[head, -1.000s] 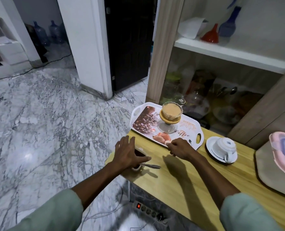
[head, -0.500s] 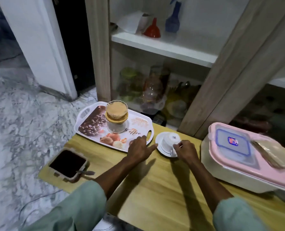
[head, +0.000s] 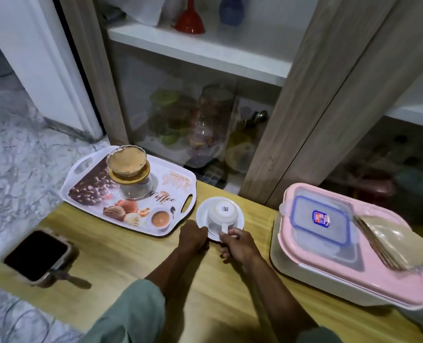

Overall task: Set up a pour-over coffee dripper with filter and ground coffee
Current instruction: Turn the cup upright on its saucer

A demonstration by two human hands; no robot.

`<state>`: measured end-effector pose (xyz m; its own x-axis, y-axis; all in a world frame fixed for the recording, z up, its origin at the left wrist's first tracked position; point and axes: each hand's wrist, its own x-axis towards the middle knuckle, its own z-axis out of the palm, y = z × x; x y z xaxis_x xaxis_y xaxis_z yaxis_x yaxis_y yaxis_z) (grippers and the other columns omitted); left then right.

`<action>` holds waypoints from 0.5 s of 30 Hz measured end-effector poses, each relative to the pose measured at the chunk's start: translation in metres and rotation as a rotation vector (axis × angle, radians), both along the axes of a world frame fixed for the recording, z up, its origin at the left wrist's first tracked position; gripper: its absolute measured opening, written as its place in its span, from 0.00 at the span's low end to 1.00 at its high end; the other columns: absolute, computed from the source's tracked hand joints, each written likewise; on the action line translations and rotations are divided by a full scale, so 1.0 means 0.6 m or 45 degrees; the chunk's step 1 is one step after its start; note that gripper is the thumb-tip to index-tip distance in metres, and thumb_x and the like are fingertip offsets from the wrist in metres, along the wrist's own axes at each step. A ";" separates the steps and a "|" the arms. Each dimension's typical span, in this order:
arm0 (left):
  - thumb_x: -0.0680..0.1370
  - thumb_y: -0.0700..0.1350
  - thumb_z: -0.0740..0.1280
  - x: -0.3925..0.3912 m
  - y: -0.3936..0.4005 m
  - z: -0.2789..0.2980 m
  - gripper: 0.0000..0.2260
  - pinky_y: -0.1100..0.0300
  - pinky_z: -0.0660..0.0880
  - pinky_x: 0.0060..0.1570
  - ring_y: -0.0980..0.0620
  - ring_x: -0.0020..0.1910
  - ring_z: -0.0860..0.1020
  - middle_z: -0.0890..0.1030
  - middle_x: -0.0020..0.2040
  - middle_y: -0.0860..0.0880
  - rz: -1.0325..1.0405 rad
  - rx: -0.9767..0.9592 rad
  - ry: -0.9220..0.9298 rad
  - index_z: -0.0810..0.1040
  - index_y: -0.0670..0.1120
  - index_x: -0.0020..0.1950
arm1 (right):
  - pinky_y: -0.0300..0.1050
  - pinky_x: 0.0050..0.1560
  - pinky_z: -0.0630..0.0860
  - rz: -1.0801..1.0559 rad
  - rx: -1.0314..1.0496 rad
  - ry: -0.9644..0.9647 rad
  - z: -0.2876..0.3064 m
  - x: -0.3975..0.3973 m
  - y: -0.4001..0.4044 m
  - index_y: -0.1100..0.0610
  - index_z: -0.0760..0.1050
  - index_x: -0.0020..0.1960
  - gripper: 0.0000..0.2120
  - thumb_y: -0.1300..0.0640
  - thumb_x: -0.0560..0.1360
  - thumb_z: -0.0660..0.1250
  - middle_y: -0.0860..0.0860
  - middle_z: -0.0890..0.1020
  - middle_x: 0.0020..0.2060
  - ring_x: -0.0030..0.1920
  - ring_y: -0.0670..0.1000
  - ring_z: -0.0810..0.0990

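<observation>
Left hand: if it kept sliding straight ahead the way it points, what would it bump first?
Probably the white saucer under the upturned cup; the left hand is already at its near-left rim.

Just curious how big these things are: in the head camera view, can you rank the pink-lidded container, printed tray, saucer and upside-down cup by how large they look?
1. pink-lidded container, though it sits nearer the camera
2. printed tray
3. saucer
4. upside-down cup

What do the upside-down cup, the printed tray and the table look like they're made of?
Cup: glazed white ceramic, probably; glossy, stamped base. Tray: likely melamine or plastic; smooth printed surface, moulded handle slots. Table: wood or wood-look laminate; yellow grain.
</observation>
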<state>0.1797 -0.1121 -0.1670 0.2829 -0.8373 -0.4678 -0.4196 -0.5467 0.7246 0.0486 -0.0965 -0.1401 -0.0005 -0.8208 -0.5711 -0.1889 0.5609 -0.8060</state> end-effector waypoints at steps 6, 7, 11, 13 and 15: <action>0.70 0.43 0.66 -0.008 0.007 0.032 0.08 0.64 0.74 0.31 0.48 0.31 0.76 0.80 0.31 0.44 0.234 -0.029 0.497 0.77 0.40 0.34 | 0.49 0.51 0.81 -0.162 -0.038 -0.266 0.020 -0.025 -0.017 0.62 0.77 0.46 0.05 0.59 0.75 0.69 0.59 0.84 0.43 0.40 0.54 0.85; 0.71 0.40 0.65 -0.008 0.009 0.037 0.07 0.65 0.74 0.30 0.49 0.29 0.76 0.79 0.31 0.44 0.279 -0.034 0.541 0.76 0.40 0.34 | 0.46 0.51 0.82 -0.176 -0.076 -0.270 0.026 -0.028 -0.020 0.64 0.77 0.45 0.05 0.61 0.75 0.69 0.60 0.83 0.43 0.40 0.54 0.84; 0.70 0.35 0.65 0.007 0.038 0.076 0.10 0.64 0.73 0.20 0.53 0.18 0.74 0.76 0.19 0.46 0.349 -0.011 0.618 0.74 0.39 0.28 | 0.30 0.31 0.75 0.025 -0.423 0.166 0.066 -0.036 -0.008 0.65 0.81 0.37 0.08 0.62 0.73 0.71 0.55 0.80 0.33 0.33 0.48 0.78; 0.70 0.34 0.65 0.026 0.058 0.091 0.10 0.65 0.71 0.18 0.53 0.18 0.74 0.75 0.17 0.47 0.344 -0.017 0.595 0.75 0.39 0.28 | 0.28 0.28 0.66 0.216 -0.652 0.497 0.089 -0.038 -0.001 0.66 0.81 0.37 0.10 0.60 0.73 0.71 0.55 0.77 0.34 0.33 0.48 0.73; 0.69 0.35 0.66 0.046 0.082 0.106 0.06 0.63 0.73 0.22 0.46 0.20 0.74 0.77 0.23 0.39 0.353 -0.016 0.673 0.77 0.35 0.33 | 0.28 0.34 0.66 0.434 -0.828 0.675 0.115 -0.032 0.008 0.65 0.83 0.42 0.09 0.59 0.74 0.70 0.55 0.74 0.42 0.39 0.48 0.71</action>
